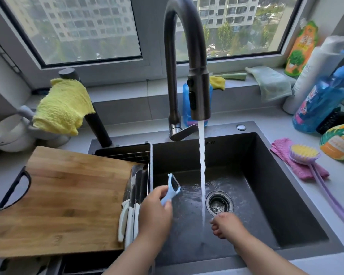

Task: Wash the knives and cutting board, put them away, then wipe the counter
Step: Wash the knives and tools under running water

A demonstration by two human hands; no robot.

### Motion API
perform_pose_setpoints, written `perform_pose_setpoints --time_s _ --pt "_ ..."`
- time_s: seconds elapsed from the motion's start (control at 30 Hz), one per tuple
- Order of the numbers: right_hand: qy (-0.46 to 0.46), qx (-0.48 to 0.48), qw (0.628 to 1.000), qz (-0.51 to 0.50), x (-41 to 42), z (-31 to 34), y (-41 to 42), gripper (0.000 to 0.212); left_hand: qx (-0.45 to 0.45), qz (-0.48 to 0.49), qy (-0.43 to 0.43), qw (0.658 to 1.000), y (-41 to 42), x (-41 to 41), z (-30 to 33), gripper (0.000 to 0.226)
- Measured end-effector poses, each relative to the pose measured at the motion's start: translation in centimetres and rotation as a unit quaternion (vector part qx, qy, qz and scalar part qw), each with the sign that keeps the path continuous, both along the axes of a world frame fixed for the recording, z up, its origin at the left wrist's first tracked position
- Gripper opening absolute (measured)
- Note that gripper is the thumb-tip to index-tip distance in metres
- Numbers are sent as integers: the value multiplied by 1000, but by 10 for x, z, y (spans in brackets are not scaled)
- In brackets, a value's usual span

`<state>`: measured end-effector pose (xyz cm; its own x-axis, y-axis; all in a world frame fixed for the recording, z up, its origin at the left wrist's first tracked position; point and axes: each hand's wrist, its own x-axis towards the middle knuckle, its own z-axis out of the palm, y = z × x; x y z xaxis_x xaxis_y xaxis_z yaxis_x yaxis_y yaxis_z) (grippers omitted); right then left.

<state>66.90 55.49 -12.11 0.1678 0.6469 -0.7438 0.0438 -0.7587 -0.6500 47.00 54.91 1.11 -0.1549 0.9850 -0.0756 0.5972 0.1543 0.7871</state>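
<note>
Forearms reach in from the bottom of the frame, both over the sink (286, 195), which fills the lower centre and right. Left hand (155, 213), at lower centre, pinches a pale blue peeler (172, 190) by its handle, fingers (158, 192) curled round it, the blade end tilted up and just left of the water stream (202, 171). Right hand (225, 225), a little right of the stream and near the drain (219, 204), holds nothing; its fingers hang loosely curled, tips pointing toward the water.

Judging by how things lie, the washing has barely begun. Water pours from the faucet (187, 62) at top centre, but the peeler is not yet under it. Several knives (130, 219) with white handles sit on edge in the rack (135, 153) at the left side of the sink, at lower centre-left; whether they are rinsed I cannot tell. Just left of them the wooden cutting board (64, 199) lies flat across the lower left of the frame, overlapping the rack's edge, and looks dry. Putting things away and wiping the bench (326, 191) are still ahead. A pink cloth (294, 163) with a lilac brush (304, 153) on it waits at the right of the sink, and a yellow towel (63, 106) hangs at upper left
</note>
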Motion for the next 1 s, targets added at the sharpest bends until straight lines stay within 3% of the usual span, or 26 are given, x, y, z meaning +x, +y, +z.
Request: perform_pose_setpoints --time_s 0.13,0.23,0.37,0.5,0.63,0.73,1.0 --pt "20 -27 999 -11 0 5 2 40 57 131 38 989 9 -45 4 36" --pt "34 -47 998 -15 -1 10 4 39 40 178 72 981 15 -73 -8 36" --pt "23 -22 999 -13 -4 17 13 41 -38 151 95 983 15 -90 -31 37" --pt "-26 99 995 -7 -4 56 34 32 -65 122 117 983 11 -94 -40 36" --pt "-65 218 974 15 -14 117 70 24 -25 132 170 976 15 -89 -36 34" --pt "-84 278 956 48 -22 150 97 24 20 129 163 978 19 -77 -21 30" --pt "-113 292 945 97 -24 168 154 24 45 74 87 992 39 -52 -2 23"
